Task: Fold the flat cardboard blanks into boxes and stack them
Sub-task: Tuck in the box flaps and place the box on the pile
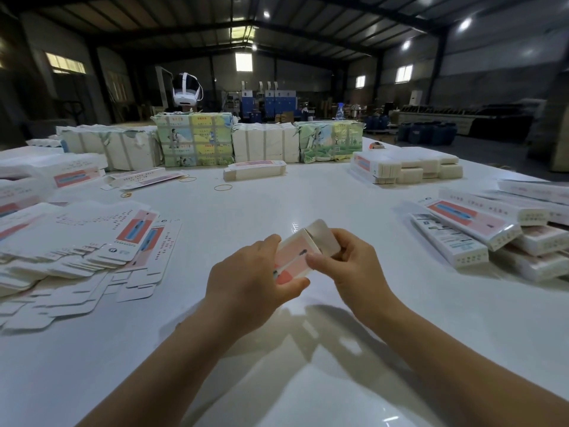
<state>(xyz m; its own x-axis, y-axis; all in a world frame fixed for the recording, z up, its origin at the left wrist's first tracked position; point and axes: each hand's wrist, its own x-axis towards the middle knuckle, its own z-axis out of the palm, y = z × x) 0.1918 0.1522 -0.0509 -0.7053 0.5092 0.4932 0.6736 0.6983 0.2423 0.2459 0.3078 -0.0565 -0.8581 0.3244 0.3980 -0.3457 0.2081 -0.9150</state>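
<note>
Box in hand: a pink-printed box (294, 257) was held above the table's near middle, end flap raised.
Left hand (252, 280): gripped the box's near end.
Right hand (351, 261): pinched the flap end.
Done: folded boxes (480, 232) lay stacked by the right edge.
Left: a spread of flat blanks (92, 251) at the left edge, so much seemingly remained.
</note>
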